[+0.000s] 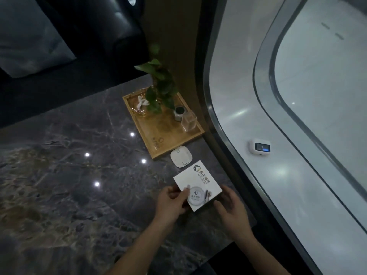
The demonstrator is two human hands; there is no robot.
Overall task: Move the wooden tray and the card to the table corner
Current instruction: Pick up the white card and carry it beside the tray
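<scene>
A white printed card (199,180) with a logo and a plate picture lies near the right edge of the dark marble table (69,185). My left hand (171,203) grips its near left edge, thumb on top. My right hand (230,205) holds its near right corner. Further back, the wooden tray (158,135) sits against the wall at the table's far right. It carries a green plant in a glass vase (158,90), a glass ashtray (139,105), a small dark-capped jar (179,113) and a clear square holder (189,122).
A white rounded square device (181,156) lies between the tray and the card. A curved window frame (224,124) runs along the table's right side, with a small white gadget (260,146) on the sill. A dark sofa with a grey cushion (29,36) stands behind the table.
</scene>
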